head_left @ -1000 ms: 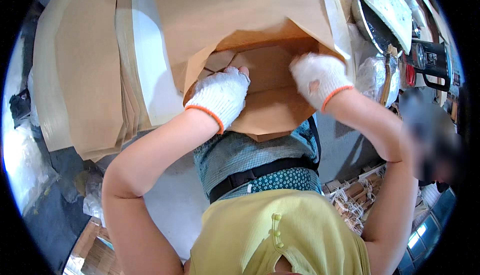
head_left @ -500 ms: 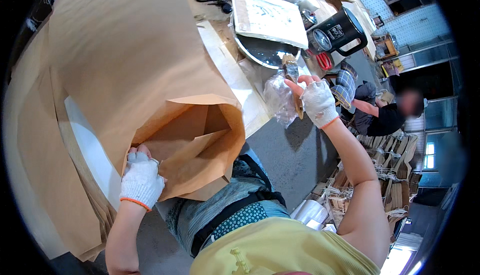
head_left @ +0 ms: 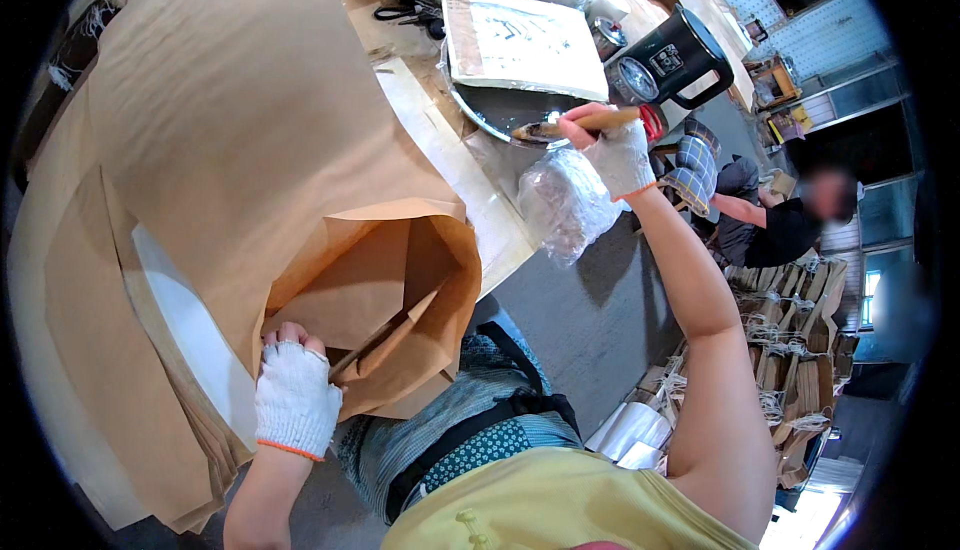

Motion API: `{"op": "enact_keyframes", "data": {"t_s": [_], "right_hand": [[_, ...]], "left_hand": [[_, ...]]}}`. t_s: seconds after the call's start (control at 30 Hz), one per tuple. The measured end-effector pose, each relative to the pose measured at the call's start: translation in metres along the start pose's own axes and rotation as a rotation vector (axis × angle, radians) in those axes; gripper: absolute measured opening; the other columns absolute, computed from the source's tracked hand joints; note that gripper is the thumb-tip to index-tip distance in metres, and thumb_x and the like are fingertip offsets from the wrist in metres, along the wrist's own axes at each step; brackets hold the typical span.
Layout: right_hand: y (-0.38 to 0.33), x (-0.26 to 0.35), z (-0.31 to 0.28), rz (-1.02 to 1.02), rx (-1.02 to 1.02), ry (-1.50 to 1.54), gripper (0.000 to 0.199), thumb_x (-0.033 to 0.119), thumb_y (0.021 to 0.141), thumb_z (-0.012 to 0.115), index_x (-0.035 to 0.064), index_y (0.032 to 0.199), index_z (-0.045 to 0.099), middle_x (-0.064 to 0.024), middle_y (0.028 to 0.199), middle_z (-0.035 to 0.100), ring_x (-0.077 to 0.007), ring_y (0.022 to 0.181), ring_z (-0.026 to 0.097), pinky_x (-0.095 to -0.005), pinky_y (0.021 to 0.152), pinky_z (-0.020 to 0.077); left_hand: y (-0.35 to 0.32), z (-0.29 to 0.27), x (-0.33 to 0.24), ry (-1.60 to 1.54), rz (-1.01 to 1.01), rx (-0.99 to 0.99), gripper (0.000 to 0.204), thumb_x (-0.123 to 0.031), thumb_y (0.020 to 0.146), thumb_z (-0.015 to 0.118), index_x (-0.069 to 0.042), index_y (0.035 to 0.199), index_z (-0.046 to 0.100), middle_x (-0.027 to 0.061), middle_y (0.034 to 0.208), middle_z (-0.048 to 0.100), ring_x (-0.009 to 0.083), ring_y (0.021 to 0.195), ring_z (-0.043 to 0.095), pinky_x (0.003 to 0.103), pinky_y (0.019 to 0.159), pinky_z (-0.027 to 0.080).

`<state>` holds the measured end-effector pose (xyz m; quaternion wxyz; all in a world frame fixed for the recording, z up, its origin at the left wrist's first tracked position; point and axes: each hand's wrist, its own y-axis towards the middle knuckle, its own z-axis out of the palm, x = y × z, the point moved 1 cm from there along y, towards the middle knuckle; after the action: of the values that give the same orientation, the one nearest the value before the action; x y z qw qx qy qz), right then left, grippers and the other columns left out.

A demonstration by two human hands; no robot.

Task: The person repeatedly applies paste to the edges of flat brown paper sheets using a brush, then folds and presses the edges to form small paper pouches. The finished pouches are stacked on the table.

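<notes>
Paper bag: smooth brown sheet on the worktop, its rounded mouth gaping towards the wearer, sharp creases inside.
Left hand: knitted white glove, bare fingertips at the bag's near rim; whether they pinch it, I can't tell.
Right hand: matching glove, pinching a wooden-handled brush, bristles by the round basin.
Below that: crinkled clear plastic.

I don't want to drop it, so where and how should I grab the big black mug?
Probably best by its handle, coming from the right of the picture. The black mug's handle loops out on that side, leaving an opening for fingers, while a clear container crowds its lower left.
</notes>
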<state>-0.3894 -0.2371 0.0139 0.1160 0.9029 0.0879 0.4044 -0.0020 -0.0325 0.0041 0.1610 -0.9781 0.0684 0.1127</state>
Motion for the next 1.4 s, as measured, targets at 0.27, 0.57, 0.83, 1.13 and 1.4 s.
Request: {"op": "enact_keyframes", "data": {"t_s": [0.27,0.57,0.83,1.13,1.4], "right_hand": [[0.011,-0.027,0.011,0.588,-0.178,0.474,0.029,0.032,0.087,0.069,0.0054,0.079,0.063,-0.0043,0.055,0.060,-0.0101,0.038,0.050,-0.0224,0.035,0.0369],[0.009,-0.035,-0.004,0.721,-0.186,0.459,0.021,0.027,0.088,0.067,0.0073,0.081,0.063,-0.0058,0.056,0.059,-0.0126,0.039,0.050,-0.0233,0.035,0.0363],[-0.004,0.014,-0.009,0.594,-0.052,0.434,0.023,0.027,0.089,0.066,0.0074,0.078,0.062,-0.0045,0.055,0.059,-0.0092,0.038,0.049,-0.0204,0.034,0.0361],[-0.102,0.163,0.102,0.432,0.619,0.576,0.029,0.032,0.093,0.063,0.0085,0.108,0.070,-0.0021,0.074,0.067,-0.0070,0.058,0.059,-0.0191,0.052,0.0463],[-0.124,0.152,0.176,-0.160,0.795,0.440,0.019,0.016,0.092,0.065,0.0046,0.106,0.071,-0.0042,0.076,0.068,-0.0101,0.064,0.060,-0.0238,0.061,0.0497]], "left_hand": [[-0.010,0.039,0.016,-0.173,0.096,-0.144,0.019,-0.001,0.072,0.061,-0.004,0.090,0.054,0.0152,0.103,0.053,0.0360,0.090,0.055,0.046,0.076,0.048],[-0.007,0.048,0.006,-0.147,-0.070,-0.237,0.020,-0.002,0.080,0.058,-0.003,0.100,0.054,0.0173,0.107,0.055,0.0363,0.096,0.057,0.046,0.081,0.049],[-0.006,0.031,0.006,0.061,-0.155,-0.102,0.039,-0.004,0.071,0.067,0.005,0.107,0.056,0.0210,0.129,0.047,0.0373,0.107,0.056,0.043,0.091,0.049],[0.002,0.006,0.033,-0.131,-0.238,0.038,0.063,-0.012,0.069,0.078,0.007,0.120,0.046,0.0247,0.129,0.044,0.0388,0.109,0.057,0.043,0.093,0.051],[0.005,0.018,0.033,-0.107,-0.170,-0.034,0.065,-0.013,0.068,0.078,0.005,0.121,0.046,0.0268,0.130,0.043,0.0424,0.108,0.057,0.045,0.091,0.052]]}}
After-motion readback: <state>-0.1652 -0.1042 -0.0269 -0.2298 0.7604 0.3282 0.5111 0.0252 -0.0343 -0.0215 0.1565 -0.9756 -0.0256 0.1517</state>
